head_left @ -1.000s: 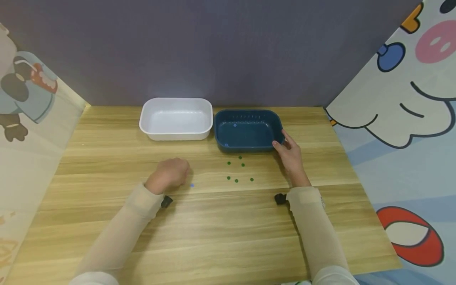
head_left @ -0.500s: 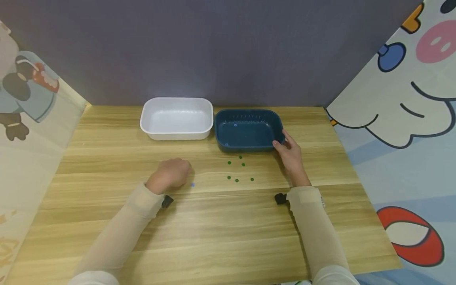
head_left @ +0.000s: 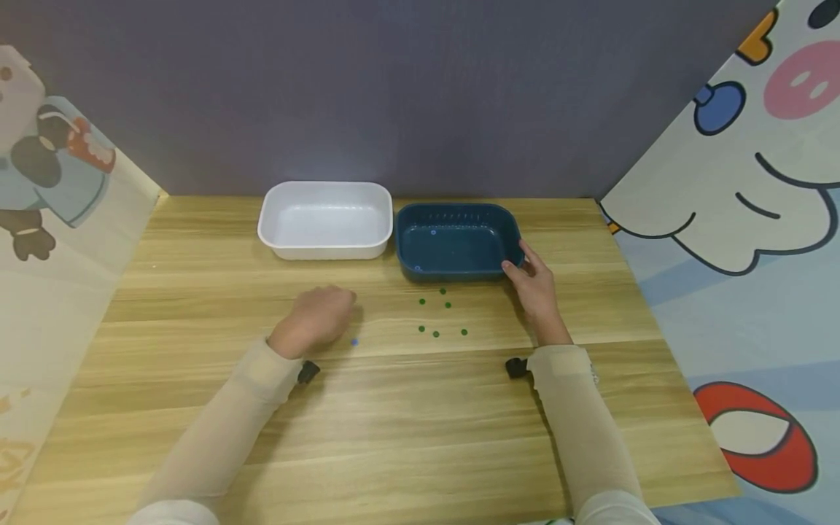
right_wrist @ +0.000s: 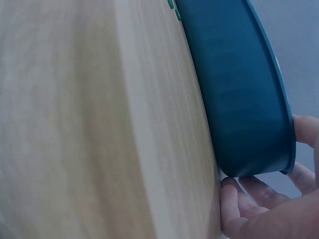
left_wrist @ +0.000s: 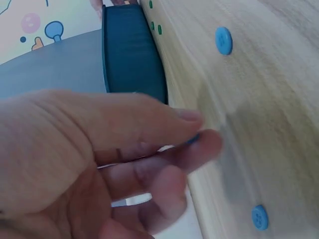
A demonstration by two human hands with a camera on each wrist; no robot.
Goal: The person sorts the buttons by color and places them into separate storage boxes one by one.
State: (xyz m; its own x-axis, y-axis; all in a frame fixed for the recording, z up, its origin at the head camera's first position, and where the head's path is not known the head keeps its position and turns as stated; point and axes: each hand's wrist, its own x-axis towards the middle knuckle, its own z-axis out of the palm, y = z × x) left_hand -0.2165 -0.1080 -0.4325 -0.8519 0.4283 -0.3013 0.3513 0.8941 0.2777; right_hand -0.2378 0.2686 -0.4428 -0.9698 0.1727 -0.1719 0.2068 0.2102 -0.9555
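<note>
My left hand pinches a blue button between thumb and forefinger, just above the table; only the button's edge shows. Two more blue buttons lie on the wood in the left wrist view, an upper button and a lower button with its holes visible. In the head view a single loose blue button shows beside that hand. My right hand holds the dark blue tub at its right end, thumb at the rim and fingers against the end wall. Small blue buttons lie inside the tub.
A white tub stands left of the dark one, both near the grey back panel. Several green buttons are scattered on the wooden table in front of the dark tub. Cartoon-printed walls flank both sides.
My left hand has shifted slightly forward and right, away from the loose blue button. The right hand and both tubs stay where they were.
</note>
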